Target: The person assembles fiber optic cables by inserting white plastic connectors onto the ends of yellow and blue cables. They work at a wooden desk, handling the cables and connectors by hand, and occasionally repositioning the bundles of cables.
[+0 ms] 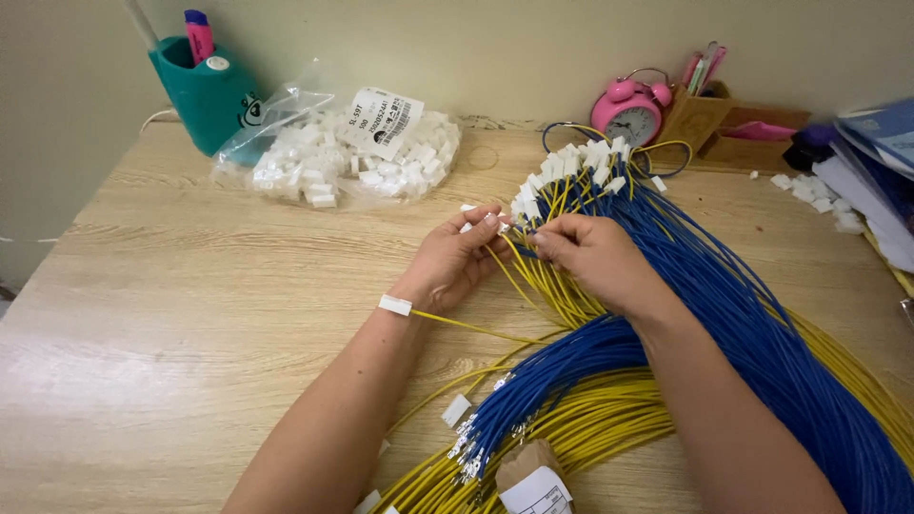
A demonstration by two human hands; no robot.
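Observation:
My left hand (452, 262) pinches a small white plastic connector (468, 217) near its fingertips, with a yellow wire running under the wrist. My right hand (595, 257) grips a thin wire end right beside it, fingertips almost touching the left ones. Both hands rest over a big looped bundle of blue wires (743, 314) and yellow wires (562, 286). Many wire ends just beyond the fingers carry white connectors (576, 167). Bare metal-tipped blue wire ends (476, 447) lie near my left forearm.
A clear plastic bag of white connectors (352, 157) lies at the back left beside a teal pen holder (205, 90). A pink alarm clock (630, 109), a cardboard organiser (709, 119) and loose connectors (819, 195) sit at the back right. Papers (876, 181) overlap the right edge.

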